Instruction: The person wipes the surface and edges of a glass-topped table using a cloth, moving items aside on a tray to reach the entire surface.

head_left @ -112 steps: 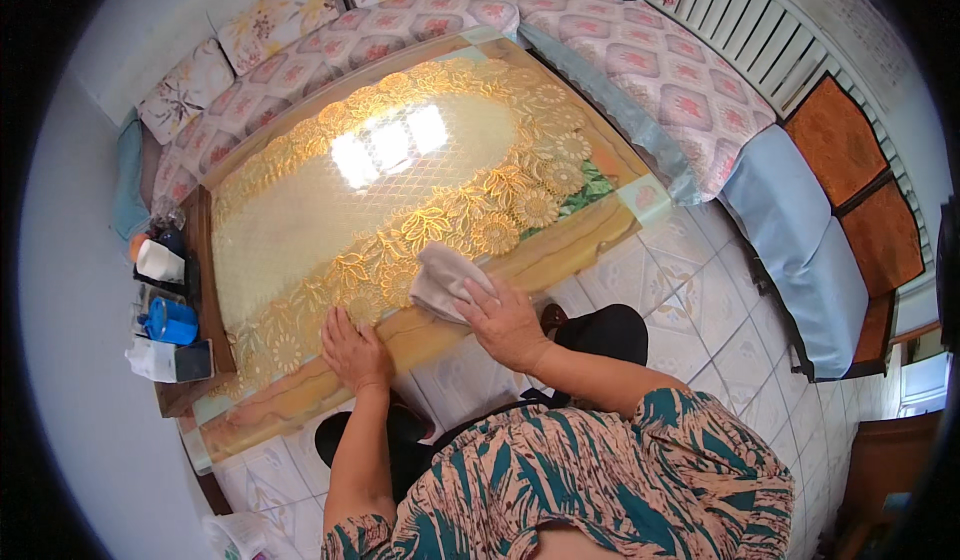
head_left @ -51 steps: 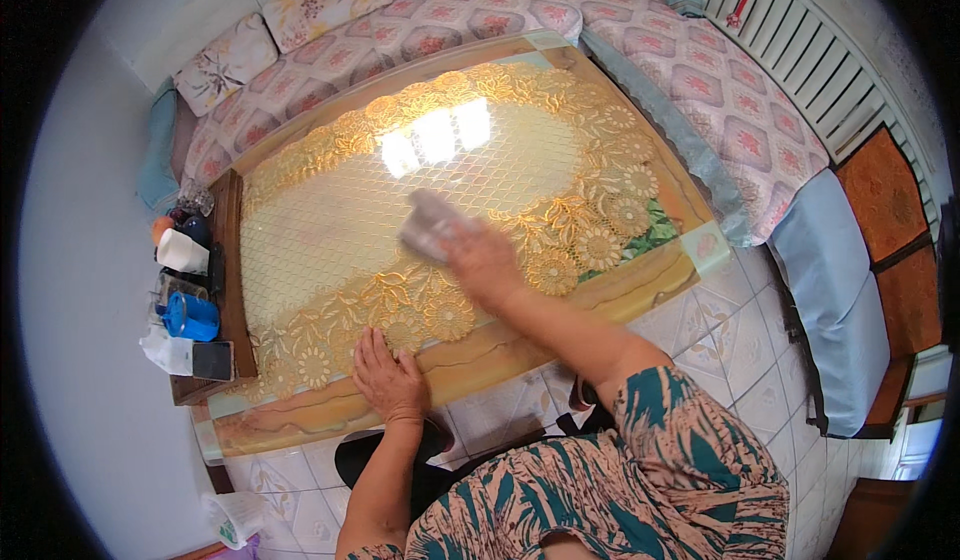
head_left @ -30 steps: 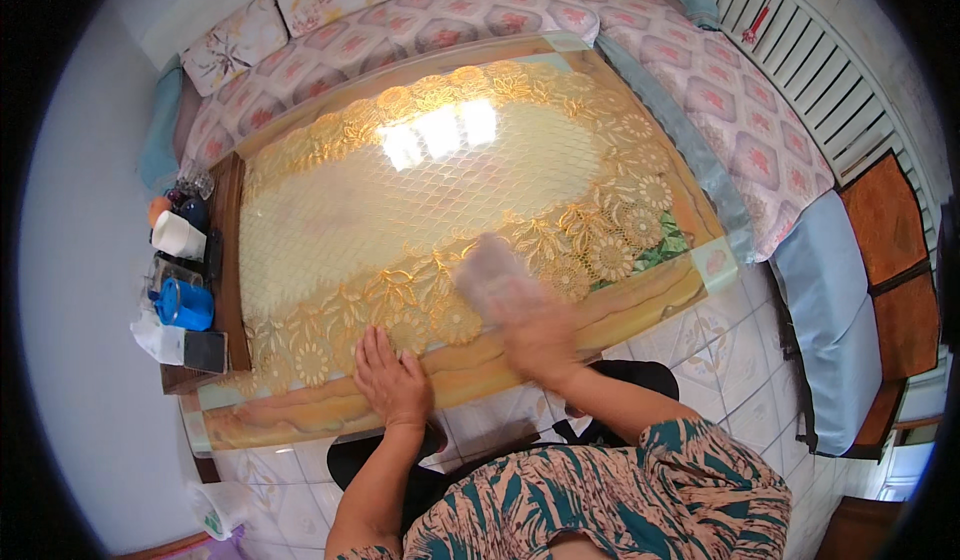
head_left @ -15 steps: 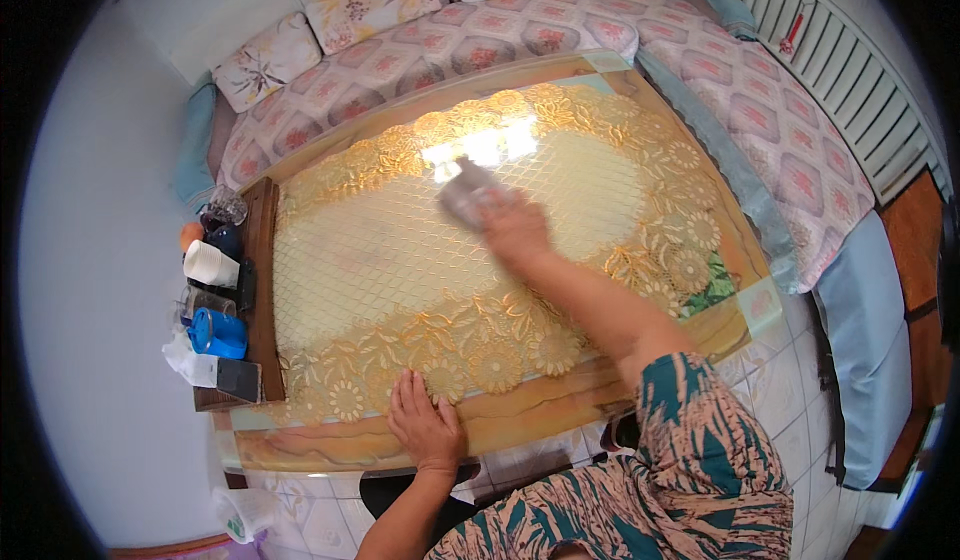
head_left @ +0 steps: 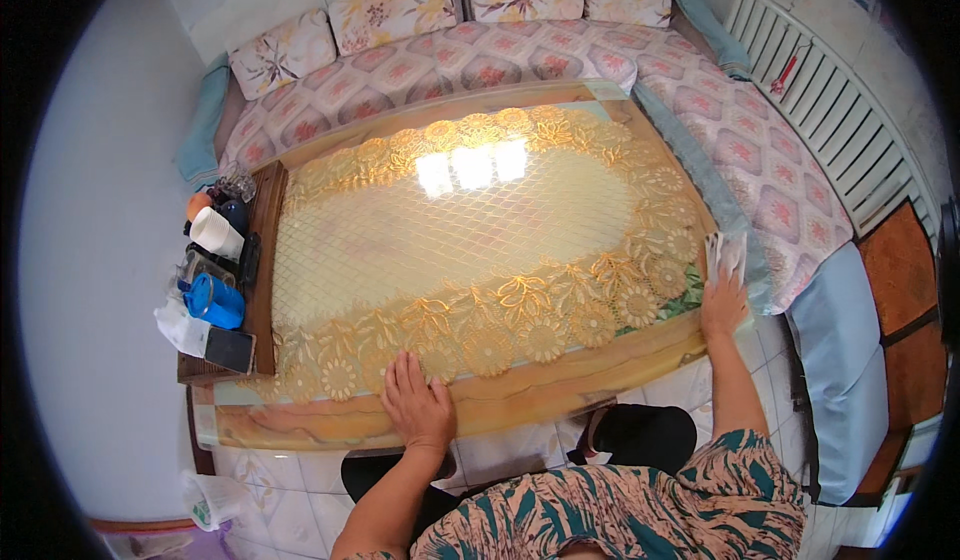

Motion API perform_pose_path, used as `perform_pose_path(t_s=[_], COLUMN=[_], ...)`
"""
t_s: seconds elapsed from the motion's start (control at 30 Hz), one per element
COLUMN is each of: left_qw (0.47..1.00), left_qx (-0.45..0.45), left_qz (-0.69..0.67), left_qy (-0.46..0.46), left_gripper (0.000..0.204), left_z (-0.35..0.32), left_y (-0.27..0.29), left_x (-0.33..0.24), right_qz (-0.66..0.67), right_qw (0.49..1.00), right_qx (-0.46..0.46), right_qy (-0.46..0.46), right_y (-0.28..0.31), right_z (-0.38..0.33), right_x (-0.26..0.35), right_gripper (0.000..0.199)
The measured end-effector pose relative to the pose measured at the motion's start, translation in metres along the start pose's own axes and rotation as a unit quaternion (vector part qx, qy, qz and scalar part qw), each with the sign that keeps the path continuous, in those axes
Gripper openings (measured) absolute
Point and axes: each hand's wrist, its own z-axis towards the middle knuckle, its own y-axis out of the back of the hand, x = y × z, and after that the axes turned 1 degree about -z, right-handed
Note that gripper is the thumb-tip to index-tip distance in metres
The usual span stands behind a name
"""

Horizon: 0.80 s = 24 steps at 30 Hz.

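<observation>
A table [head_left: 460, 422] with a glossy, clear top and a gold floral lace cover [head_left: 420, 240] fills the middle of the view. My left hand [head_left: 418, 402] lies flat on the table's near edge, fingers spread, holding nothing. At the table's right edge, my right hand [head_left: 722, 305] presses on a pale greyish cloth [head_left: 726, 252]. The cloth sticks out past my fingertips, and the fingers partly cover it.
A brown wooden tray [head_left: 262, 270] at the table's left end carries a blue mug [head_left: 215, 301], stacked white cups [head_left: 216, 231] and a dark box [head_left: 230, 349]. Sofas with a pink-patterned cover [head_left: 480, 57] run behind and to the right. A white bin [head_left: 208, 498] stands on the floor.
My right hand has moved with the cloth from the middle of the table to its right edge. My left hand stays on the near edge. The view has shifted slightly.
</observation>
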Motion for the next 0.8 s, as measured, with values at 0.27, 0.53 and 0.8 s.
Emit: perform_pose_path(t_s=[0.27,0.53,0.8], left_qw=[1.000,0.999,0.994], left_qx=[-0.020,-0.035,0.007], left_qz=[-0.003,-0.008,-0.027], left_qy=[0.013,0.017,-0.107], left_gripper=[0.054,0.054,0.057], left_z=[-0.002,-0.006,0.002], left_y=[-0.006,-0.025,-0.007], left_x=[0.004,0.017,0.035], right_qz=[-0.018,0.174,0.072], right_qw=[0.999,0.892,0.975], right_qx=[0.024,-0.074,0.006], right_qy=[0.027,0.410,0.208], right_y=[0.061,0.106,0.063], right_z=[-0.126,-0.250,-0.141], right_x=[0.040,0.119,0.000], right_gripper=[0.052,0.051,0.049])
